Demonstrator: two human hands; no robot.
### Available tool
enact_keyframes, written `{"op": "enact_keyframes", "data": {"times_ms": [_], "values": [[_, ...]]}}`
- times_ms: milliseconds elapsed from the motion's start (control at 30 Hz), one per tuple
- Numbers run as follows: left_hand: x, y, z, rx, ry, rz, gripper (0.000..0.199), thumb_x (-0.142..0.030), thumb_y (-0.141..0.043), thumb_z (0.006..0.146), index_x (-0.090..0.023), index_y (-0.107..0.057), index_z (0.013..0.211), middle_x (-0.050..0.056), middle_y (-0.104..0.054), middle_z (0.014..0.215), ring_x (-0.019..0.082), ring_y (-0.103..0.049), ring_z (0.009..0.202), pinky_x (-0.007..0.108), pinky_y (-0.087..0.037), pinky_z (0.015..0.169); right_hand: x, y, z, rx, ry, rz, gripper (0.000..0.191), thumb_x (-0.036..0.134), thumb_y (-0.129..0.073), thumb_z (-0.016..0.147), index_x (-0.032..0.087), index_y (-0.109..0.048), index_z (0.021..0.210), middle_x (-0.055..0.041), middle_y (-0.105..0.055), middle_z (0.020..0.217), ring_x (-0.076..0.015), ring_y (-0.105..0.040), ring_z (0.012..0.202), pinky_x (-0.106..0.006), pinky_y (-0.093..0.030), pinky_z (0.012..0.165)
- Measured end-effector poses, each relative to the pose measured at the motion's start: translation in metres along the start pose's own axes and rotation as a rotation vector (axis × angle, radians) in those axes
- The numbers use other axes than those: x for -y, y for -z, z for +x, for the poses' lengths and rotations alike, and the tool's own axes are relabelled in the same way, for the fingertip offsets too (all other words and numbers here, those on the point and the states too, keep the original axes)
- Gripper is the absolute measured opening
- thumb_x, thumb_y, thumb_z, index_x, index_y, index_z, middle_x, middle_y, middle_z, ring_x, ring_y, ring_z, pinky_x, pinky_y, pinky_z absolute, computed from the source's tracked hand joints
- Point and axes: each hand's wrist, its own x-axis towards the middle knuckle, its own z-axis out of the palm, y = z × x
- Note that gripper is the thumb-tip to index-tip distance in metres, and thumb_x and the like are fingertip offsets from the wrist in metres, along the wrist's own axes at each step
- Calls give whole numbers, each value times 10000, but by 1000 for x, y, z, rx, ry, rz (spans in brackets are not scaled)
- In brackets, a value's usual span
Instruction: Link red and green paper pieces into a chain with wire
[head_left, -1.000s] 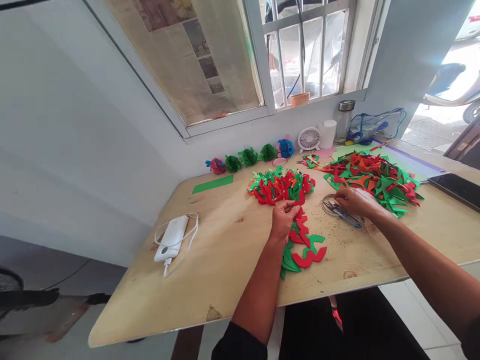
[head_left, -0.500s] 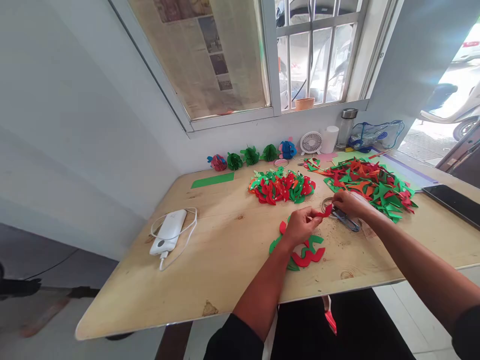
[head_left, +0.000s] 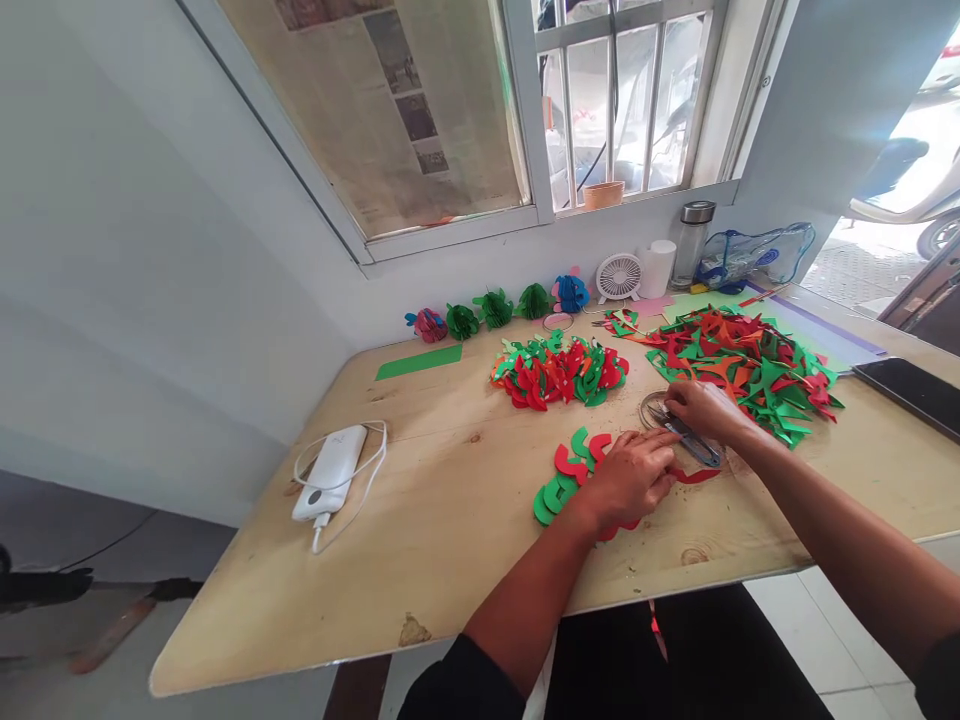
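My left hand [head_left: 636,475] lies low over cut red and green paper pieces [head_left: 559,490], its fingers extended side by side toward the metal snips [head_left: 701,450]. A red paper strip [head_left: 697,476] lies on the table just past its fingertips. My right hand [head_left: 699,408] is closed, fingertips pinched together beside the metal ring [head_left: 649,408] and the upper end of the snips; what is between them is hidden. Beyond my hands sits a bunch of shaped red and green pieces [head_left: 559,375].
A heap of paper scraps [head_left: 746,365] is at the right, near a phone [head_left: 911,395]. Along the wall stand paper ornaments [head_left: 495,308], a small fan [head_left: 619,277] and a glass bottle [head_left: 691,245]. A white power bank [head_left: 334,470] with its cable lies left.
My left hand has let go of the red paper, now on the table at the right, and its fingers have straightened. My right hand has barely moved. The view has shifted slightly.
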Motion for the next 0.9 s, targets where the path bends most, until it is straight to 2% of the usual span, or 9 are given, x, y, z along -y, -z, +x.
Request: {"op": "enact_keyframes", "data": {"times_ms": [233, 433, 733, 900], "values": [[-3, -10, 6, 85, -14, 93, 207, -206, -445, 856, -153, -593, 990, 127, -434, 1401, 236, -344, 1327, 417, -317, 1052, 6, -2, -10, -46, 9, -40, 289, 308, -359, 848, 191, -622, 859, -99, -683, 810, -220, -599, 719, -275, -280, 545], [-6, -11, 12, 118, -6, 103, 227, -179, -465, 829, -187, -589, 1019, 87, -502, 1337, 225, -372, 1302, 404, -333, 1028, 10, -3, -15, -70, 23, -67, 248, 289, -358, 862, 198, -589, 868, -95, -678, 853, -219, -601, 748, -276, -273, 550], [-9, -12, 14, 117, -16, 197, 212, -179, -431, 847, -142, -586, 987, 123, -551, 1256, 241, -398, 1269, 400, -345, 1016, 14, -2, -18, -57, -2, -98, 251, 255, -334, 889, 184, -572, 850, -104, -671, 863, -211, -610, 731, -285, -239, 527], [-10, -11, 14, 135, -4, 211, 230, -183, -416, 852, -153, -583, 1007, 114, -535, 1270, 242, -382, 1286, 400, -346, 1012, 16, -1, -19, -48, -16, -121, 226, 230, -347, 882, 173, -566, 872, -120, -669, 873, -225, -622, 738, -290, -235, 526]]}}
